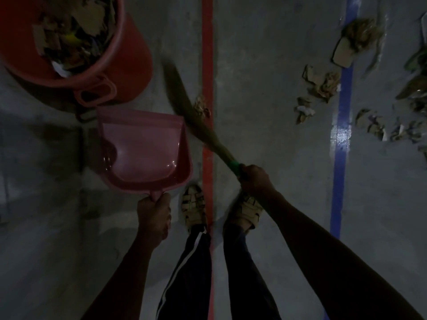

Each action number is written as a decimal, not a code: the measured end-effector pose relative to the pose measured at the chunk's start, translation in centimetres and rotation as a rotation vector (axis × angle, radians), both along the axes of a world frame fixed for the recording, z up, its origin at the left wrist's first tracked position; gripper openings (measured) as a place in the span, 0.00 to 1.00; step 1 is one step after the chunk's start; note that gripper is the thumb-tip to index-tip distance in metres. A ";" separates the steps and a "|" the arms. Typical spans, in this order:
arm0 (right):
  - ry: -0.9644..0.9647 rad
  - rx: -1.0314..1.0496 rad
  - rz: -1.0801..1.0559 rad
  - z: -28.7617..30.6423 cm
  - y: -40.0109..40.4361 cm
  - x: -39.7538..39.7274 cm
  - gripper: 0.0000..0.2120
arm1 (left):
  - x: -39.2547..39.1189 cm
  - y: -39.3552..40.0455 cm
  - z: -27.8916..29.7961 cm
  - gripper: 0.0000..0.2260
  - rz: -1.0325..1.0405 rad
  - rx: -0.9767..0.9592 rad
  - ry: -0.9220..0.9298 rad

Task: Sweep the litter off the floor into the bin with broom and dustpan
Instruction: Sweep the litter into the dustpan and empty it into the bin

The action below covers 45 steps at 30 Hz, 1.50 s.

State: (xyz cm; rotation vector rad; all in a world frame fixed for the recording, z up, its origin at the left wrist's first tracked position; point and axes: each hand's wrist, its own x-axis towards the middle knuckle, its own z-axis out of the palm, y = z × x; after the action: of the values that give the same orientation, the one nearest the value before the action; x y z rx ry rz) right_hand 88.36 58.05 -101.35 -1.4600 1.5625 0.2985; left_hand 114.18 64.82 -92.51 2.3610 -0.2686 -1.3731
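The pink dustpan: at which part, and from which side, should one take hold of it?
Grip the dustpan by its short handle stub at the near edge, coming from behind, as the left hand does; the open mouth faces away toward the bin.

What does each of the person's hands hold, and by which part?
The left hand grips the pink dustpan by its short handle. The right hand grips the broom at its green binding, just below the bristles.

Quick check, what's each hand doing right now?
Left hand: grips the dustpan handle.
Right hand: grips the broom handle.
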 end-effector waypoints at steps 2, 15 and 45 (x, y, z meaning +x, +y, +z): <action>0.064 0.027 -0.038 -0.7 0.0 -1.8 0.19 | -0.6 0.2 -0.1 0.22 -0.045 0.009 -0.002; 0.604 -0.132 -0.361 -0.4 -0.1 -26.2 0.15 | -15.5 -9.5 -1.4 0.12 -0.362 -0.086 0.134; 0.225 -0.437 -0.873 -3.8 -17.9 -34.6 0.18 | -40.7 -35.5 -5.8 0.15 -0.721 -0.298 0.125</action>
State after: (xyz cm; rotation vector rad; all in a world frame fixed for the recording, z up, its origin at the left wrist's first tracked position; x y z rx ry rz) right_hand 53.80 40.17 -105.14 -0.9195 2.3858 -0.4303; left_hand 73.51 29.35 -98.30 1.9845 -1.2839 -1.6178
